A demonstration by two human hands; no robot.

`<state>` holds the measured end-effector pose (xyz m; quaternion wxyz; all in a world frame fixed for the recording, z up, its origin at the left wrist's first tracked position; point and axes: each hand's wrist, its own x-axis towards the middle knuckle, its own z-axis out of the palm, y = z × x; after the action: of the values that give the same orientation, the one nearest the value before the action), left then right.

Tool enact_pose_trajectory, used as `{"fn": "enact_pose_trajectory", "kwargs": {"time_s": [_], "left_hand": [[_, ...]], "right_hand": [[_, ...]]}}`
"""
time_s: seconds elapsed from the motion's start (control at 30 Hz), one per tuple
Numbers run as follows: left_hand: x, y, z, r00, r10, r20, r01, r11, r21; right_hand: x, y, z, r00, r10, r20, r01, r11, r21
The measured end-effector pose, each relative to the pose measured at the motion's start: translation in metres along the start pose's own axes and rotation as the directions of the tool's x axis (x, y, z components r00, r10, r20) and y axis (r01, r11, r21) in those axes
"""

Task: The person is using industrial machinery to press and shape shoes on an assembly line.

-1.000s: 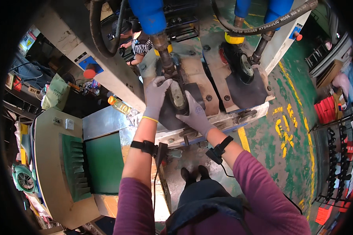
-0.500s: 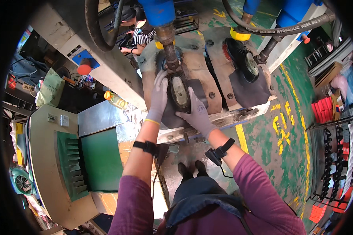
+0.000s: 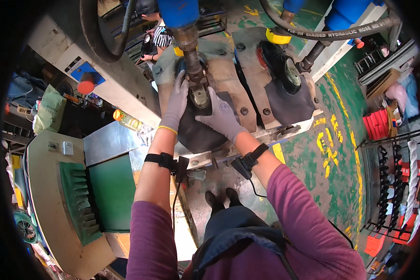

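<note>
A dark shoe on a last (image 3: 201,97), its grey metal top plate facing up, sits on a dark sheet (image 3: 201,133) on the left station of a press. My left hand (image 3: 176,100), in a pale glove, lies along the shoe's left side with fingers pointing away. From the right, my gloved right hand (image 3: 221,117) grips it, thumb at the near end and fingers along its side. The threaded ram (image 3: 189,49) stands over the shoe's far end; whether they touch I cannot tell. Hands and ram hide much of the shoe.
On the right station another black shoe (image 3: 284,70) sits under a second ram (image 3: 312,56). Black hydraulic hoses (image 3: 331,32) arch overhead. A red button (image 3: 86,84) is on the left post. A green-topped bench (image 3: 109,193) stands at left. A person in stripes (image 3: 161,37) is beyond the press.
Both hands and the shoe have moved away from me, so that the shoe's far part now lies under the left ram. The view has shifted slightly.
</note>
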<state>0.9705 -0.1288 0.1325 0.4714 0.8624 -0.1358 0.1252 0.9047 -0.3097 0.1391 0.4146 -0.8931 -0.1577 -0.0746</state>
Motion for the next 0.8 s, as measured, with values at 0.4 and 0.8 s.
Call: {"fn": "enact_pose_trajectory", "kwargs": {"time_s": [0.4, 0.8], "left_hand": [[-0.004, 0.009, 0.001, 0.999, -0.040, -0.006, 0.039, 0.998, -0.043], [-0.379, -0.032, -0.070, 0.725, -0.549, -0.415, 0.628, 0.775, 0.071]], "right_hand": [[-0.004, -0.005, -0.013, 0.995, 0.035, 0.097, -0.035, 0.999, -0.004], [-0.239, -0.007, -0.049, 0.854, -0.298, 0.425, 0.307, 0.950, 0.050]]}}
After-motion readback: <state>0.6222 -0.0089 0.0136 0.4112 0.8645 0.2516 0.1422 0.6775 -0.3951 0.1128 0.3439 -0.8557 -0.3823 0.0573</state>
